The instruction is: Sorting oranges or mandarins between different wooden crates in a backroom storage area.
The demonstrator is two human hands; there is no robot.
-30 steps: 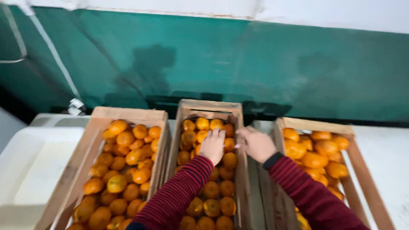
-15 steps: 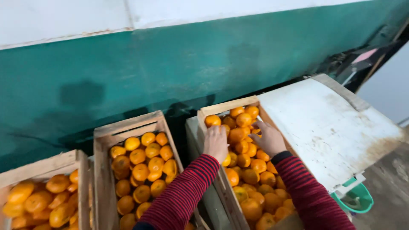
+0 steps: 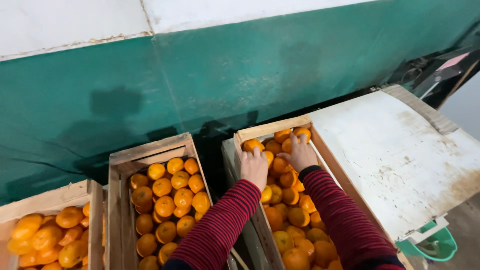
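Three wooden crates of orange tangerines stand side by side below a green wall. My left hand (image 3: 254, 169) lies on the left rim of the right crate (image 3: 270, 131), fingers curled over the edge and the fruit beside it. My right hand (image 3: 300, 155) rests palm down on the tangerines (image 3: 292, 215) near the far end of that crate, fingers spread; whether it grips a fruit is hidden. Both arms wear red and dark striped sleeves. The middle crate (image 3: 150, 149) and the left crate (image 3: 47, 197) are also full of fruit.
A worn white tabletop (image 3: 400, 150) lies right of the crates. A green plastic basket (image 3: 436, 246) sits low at the right edge. The green wall (image 3: 200, 85) rises close behind the crates, with dark equipment (image 3: 440, 70) at the upper right.
The view has swung right. My hands, earlier over the middle crate's fruit and its divider, are now at the right crate: left on its rim, right on its fruit.
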